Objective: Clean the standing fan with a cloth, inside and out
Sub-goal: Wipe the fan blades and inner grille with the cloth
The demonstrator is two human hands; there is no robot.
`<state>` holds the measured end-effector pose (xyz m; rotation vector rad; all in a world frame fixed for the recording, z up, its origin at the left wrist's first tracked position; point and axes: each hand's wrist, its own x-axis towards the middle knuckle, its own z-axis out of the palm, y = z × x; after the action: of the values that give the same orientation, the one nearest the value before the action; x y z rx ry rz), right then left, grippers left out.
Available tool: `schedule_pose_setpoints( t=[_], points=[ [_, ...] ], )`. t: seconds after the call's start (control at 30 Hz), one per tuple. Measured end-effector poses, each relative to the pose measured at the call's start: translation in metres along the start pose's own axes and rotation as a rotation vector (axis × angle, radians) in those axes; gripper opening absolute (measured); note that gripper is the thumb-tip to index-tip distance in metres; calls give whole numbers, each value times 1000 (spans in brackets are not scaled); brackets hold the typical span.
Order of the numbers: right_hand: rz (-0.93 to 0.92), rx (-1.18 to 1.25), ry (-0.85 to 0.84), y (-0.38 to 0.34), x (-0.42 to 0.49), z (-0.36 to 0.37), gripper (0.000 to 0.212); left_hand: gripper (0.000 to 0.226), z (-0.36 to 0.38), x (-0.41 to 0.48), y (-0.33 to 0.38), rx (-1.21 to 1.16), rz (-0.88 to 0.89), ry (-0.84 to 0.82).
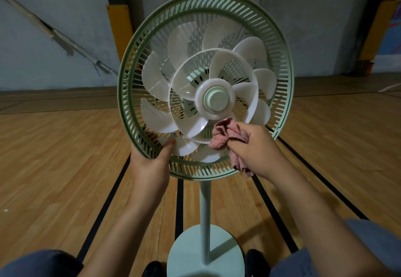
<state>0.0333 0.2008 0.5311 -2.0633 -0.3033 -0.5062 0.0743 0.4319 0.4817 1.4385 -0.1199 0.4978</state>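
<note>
The left hand held the near left rim of the round green plastic fan guard, thumb curled over its edge. In the middle, the see-through white plastic blades sat bare, front cover off. The right hand squeezed a crumpled pink cloth tight, pressing it against a low blade. The pale green fan pole stood on the wooden floor.

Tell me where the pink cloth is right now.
In the head view, the pink cloth is bunched in the right hand, against the white blades low and right of the hub.
</note>
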Motion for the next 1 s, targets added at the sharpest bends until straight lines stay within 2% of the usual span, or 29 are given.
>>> schedule_pose_setpoints(
  t=[0.13,0.3,0.47,0.53,0.73,0.87,1.0],
  points=[
    [-99,-105,97,2,0,4,26,45,0,-2,1,-25,-11,12],
    [-156,-189,94,5,2,7,52,42,0,-1,1,-27,-21,16],
    [-250,-310,144,14,4,6,61,43,-1,0,1,-11,-30,25],
    [-225,-313,175,16,3,6,56,45,-1,0,1,-2,-19,11],
    [-117,-58,169,16,1,9,20,48,0,-1,1,12,6,-4],
    [-46,97,82,5,-2,9,22,46,-2,-1,-1,10,-2,15],
    [-82,96,20,2,-1,4,25,43,-2,-2,-2,25,-14,21]
  ],
)
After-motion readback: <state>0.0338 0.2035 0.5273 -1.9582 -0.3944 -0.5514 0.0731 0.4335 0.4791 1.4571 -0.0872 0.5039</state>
